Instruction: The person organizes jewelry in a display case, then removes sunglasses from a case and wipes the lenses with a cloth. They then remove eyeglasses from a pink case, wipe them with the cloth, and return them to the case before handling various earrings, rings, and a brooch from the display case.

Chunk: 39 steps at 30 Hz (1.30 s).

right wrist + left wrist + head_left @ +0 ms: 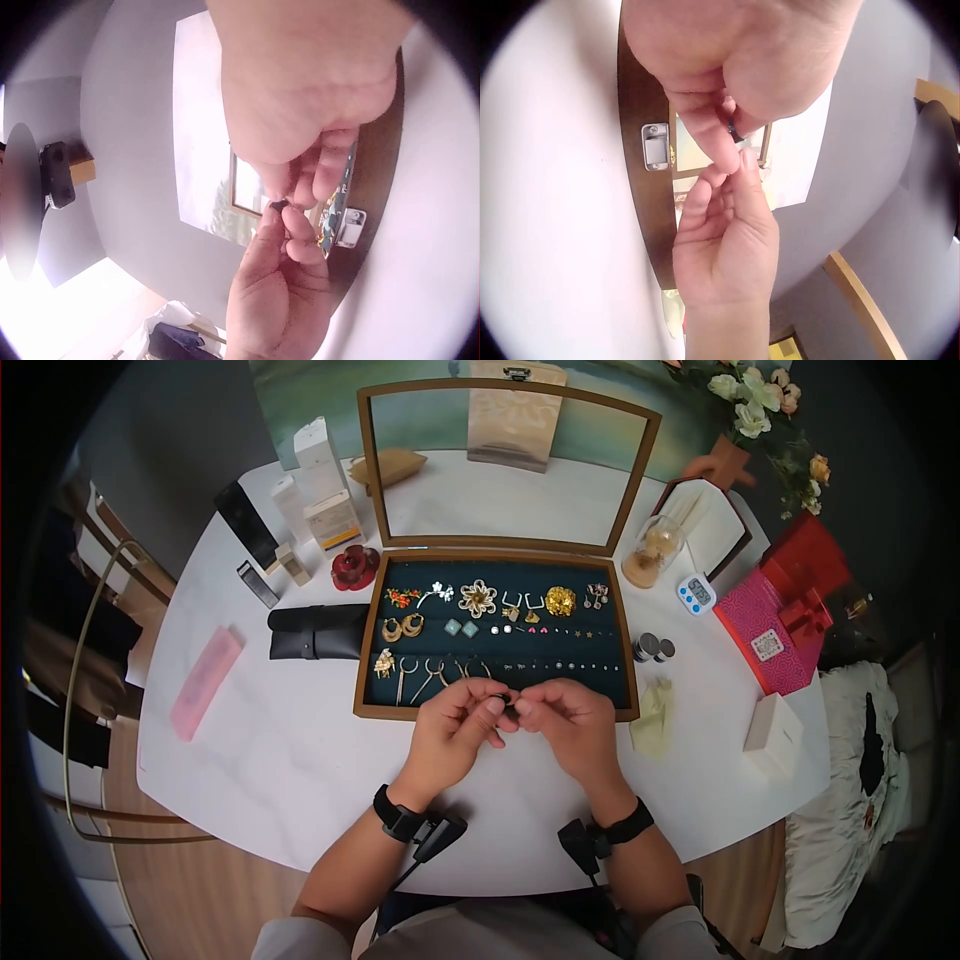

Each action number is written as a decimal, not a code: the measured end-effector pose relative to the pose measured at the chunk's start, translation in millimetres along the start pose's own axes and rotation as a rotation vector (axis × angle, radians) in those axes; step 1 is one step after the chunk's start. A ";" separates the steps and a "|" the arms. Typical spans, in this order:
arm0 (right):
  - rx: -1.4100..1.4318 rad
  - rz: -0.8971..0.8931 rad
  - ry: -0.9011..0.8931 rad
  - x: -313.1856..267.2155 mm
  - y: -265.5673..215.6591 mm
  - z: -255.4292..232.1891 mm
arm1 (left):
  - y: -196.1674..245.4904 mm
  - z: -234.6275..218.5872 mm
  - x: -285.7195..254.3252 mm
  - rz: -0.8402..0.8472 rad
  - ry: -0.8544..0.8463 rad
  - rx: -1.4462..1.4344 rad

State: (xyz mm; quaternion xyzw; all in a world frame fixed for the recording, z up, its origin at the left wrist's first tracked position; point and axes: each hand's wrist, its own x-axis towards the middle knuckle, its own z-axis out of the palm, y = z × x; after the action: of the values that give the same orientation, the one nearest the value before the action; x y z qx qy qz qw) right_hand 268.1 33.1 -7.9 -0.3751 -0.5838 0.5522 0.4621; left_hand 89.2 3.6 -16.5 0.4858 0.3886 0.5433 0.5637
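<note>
Over the front edge of the open jewelry case, both hands meet at the fingertips. The left hand pinches a small dark item between thumb and fingers; its shape is mostly hidden. Against it, the right hand has thumb and forefinger pinched together at the item's side. The dark item also shows between the fingertips in the right wrist view. Earrings and brooches, among them a gold flower brooch, lie in rows on the dark green lining.
Left of the case are a black pouch, a pink case and small boxes. To the right are a timer, an hourglass, a pale green cloth, a white box and a pink-red box.
</note>
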 end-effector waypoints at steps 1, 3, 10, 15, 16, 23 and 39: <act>-0.030 -0.004 0.082 0.1 -5.2 0.5 | 0.1 -0.2 0.4 -0.011 0.032 -0.075; -0.054 0.002 0.208 1.5 -7.5 -0.2 | -1.9 -3.4 -0.1 -0.019 0.003 -0.132; -0.147 -0.041 0.025 1.4 -4.6 -3.9 | -9.4 -8.9 -0.2 -0.136 -0.150 -0.491; -0.293 -0.355 -0.126 2.7 -2.2 5.5 | -3.3 -6.6 -1.1 -0.195 -0.079 -0.412; -0.256 -0.295 -0.110 2.0 -2.8 6.1 | -2.4 -6.3 -0.7 -0.210 -0.086 -0.385; -0.286 -0.273 -0.068 4.1 6.0 1.2 | 0.3 -5.9 -0.8 -0.219 -0.151 -0.318; -0.483 -0.434 0.048 0.6 -0.4 5.0 | 8.7 -6.2 -4.5 -0.230 -0.210 -0.225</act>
State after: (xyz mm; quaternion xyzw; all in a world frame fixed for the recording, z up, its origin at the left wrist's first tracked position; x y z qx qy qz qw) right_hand 263.3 32.1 -7.3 -0.3536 -0.7532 0.2775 0.4803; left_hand 80.7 -0.5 -9.9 0.4263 0.3174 0.4617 0.7102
